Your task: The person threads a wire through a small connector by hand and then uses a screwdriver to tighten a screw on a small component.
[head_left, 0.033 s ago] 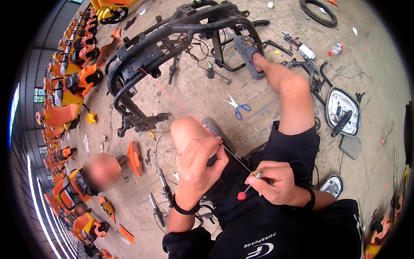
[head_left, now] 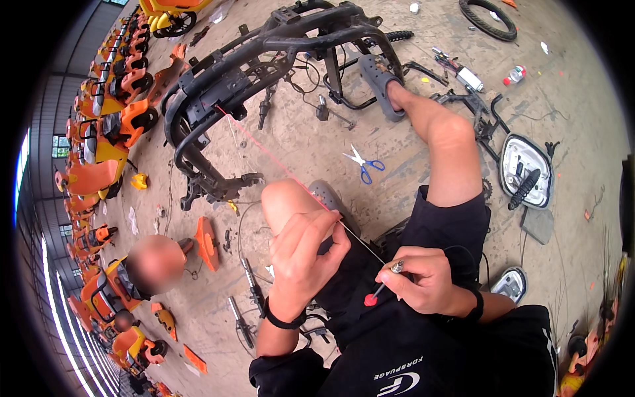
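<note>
**Two hands work on a thin red wire**

The person sits on the floor (head_left: 297,139) with both hands low in front of the body. The left hand (head_left: 301,255) is closed in a narrow pinch on a thin red wire (head_left: 264,155). The wire runs up and away from this hand to the black scooter frame (head_left: 264,59), which lies on the floor well beyond the knees. The wire looks pulled straight.

The right hand (head_left: 423,278) is closed around a small tool with a red handle (head_left: 378,291). The metal tip of the tool sits at the top of the fist, just beside the end of the wire. I cannot tell if the tip touches the wire.

Blue-handled scissors (head_left: 364,165) lie on the floor past the left hand, between the two legs. A round black and white scooter part (head_left: 526,172) lies out to the right of the right hand. A grey sandal (head_left: 380,83) on the far foot rests against the frame.

To do this step well, I think the left hand should keep the wire tight and still. The right hand should move the tool tip slowly and in small moves. The wire is very thin, so a hard tug could snap it or pull it out of the frame. Keeping both hands close together should help the tip stay on the right spot.
</note>
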`<state>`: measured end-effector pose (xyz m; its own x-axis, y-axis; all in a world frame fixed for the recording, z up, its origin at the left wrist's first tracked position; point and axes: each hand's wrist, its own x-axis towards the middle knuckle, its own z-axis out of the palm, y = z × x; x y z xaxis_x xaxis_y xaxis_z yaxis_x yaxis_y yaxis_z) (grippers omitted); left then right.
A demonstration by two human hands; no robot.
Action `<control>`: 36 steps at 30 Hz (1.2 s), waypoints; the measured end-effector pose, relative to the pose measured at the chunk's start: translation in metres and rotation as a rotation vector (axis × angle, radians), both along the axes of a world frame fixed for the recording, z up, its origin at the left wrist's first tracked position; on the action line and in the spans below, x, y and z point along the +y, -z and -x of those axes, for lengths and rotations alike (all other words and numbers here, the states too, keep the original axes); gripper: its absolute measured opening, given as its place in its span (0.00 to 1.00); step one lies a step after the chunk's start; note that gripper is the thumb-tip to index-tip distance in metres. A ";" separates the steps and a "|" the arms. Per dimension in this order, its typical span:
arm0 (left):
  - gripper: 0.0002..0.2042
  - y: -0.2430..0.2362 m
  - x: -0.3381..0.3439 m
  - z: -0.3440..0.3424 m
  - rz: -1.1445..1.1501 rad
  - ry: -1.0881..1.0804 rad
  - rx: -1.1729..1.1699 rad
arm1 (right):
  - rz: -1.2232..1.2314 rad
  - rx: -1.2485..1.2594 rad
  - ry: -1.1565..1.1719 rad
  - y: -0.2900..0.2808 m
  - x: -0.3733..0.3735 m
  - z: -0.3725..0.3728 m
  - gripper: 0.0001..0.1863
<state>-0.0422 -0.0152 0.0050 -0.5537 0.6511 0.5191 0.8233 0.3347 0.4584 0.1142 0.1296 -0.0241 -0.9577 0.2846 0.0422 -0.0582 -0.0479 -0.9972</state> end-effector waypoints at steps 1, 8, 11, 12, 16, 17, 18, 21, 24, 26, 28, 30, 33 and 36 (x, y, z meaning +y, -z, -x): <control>0.14 0.000 0.000 0.000 -0.002 0.000 0.015 | 0.002 0.004 0.001 0.000 0.000 0.000 0.06; 0.13 0.000 0.003 -0.001 -0.027 -0.004 0.008 | 0.003 -0.007 0.004 -0.002 0.000 0.000 0.06; 0.13 0.003 0.004 -0.007 -0.048 -0.039 -0.050 | -0.006 -0.005 -0.001 -0.002 0.000 0.000 0.07; 0.12 0.003 0.005 -0.008 -0.047 -0.053 -0.046 | -0.003 -0.008 -0.003 -0.002 0.000 0.000 0.07; 0.10 0.009 0.006 -0.016 -0.129 -0.121 -0.193 | 0.030 -0.033 -0.003 -0.002 0.001 0.000 0.07; 0.10 0.012 0.006 -0.019 -0.171 -0.143 -0.270 | 0.040 -0.040 -0.004 -0.001 0.001 -0.001 0.07; 0.09 0.013 0.006 -0.023 -0.223 -0.163 -0.400 | 0.042 -0.031 -0.012 0.000 0.002 -0.001 0.07; 0.09 0.016 0.001 -0.030 -0.331 -0.179 -0.761 | 0.037 0.016 -0.042 0.004 0.004 -0.002 0.07; 0.11 0.016 -0.004 -0.029 -0.396 -0.107 -1.021 | 0.046 0.005 -0.046 0.003 0.002 -0.002 0.07; 0.13 0.017 -0.004 -0.027 -0.513 -0.053 -1.139 | 0.060 -0.033 -0.023 0.002 0.000 -0.002 0.07; 0.13 0.019 -0.005 -0.025 -0.584 -0.012 -1.226 | 0.073 -0.061 -0.007 -0.001 0.000 -0.002 0.07; 0.12 0.024 -0.007 -0.021 -0.658 0.041 -1.312 | 0.076 -0.068 -0.013 -0.002 -0.001 -0.001 0.07; 0.10 0.035 -0.011 -0.016 -0.731 0.111 -1.396 | 0.074 -0.072 -0.027 0.000 -0.001 -0.002 0.07; 0.08 0.042 -0.013 -0.015 -0.730 0.115 -1.398 | 0.088 -0.082 -0.035 0.000 -0.001 -0.002 0.07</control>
